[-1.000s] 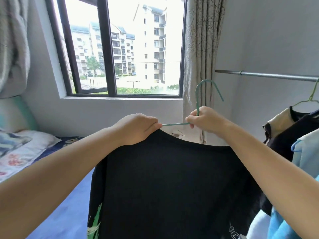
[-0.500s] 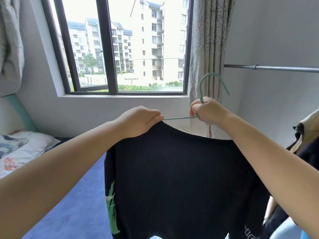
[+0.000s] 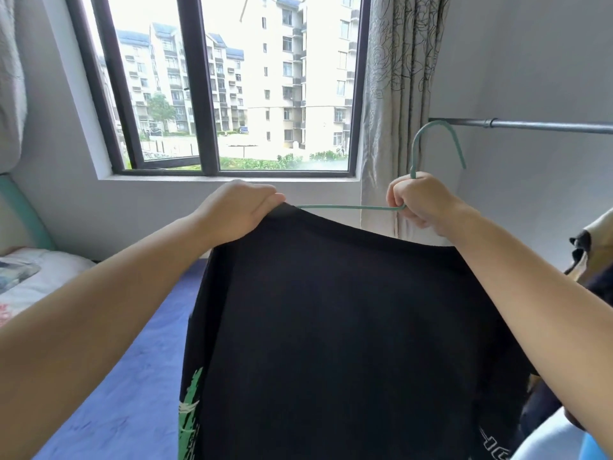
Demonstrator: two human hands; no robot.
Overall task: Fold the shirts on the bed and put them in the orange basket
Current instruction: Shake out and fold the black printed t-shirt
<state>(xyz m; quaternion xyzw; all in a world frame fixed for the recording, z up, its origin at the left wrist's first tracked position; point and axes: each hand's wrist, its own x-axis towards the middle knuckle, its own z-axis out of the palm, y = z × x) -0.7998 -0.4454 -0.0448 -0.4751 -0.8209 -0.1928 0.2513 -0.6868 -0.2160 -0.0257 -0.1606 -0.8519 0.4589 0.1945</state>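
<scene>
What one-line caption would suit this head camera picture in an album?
Left hand grips the black shirt while right hand holds its green wire hanger before a window.

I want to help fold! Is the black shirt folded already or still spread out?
Spread out. The black shirt hangs flat, gripped by the left hand; the right hand holds the green hanger.
</scene>
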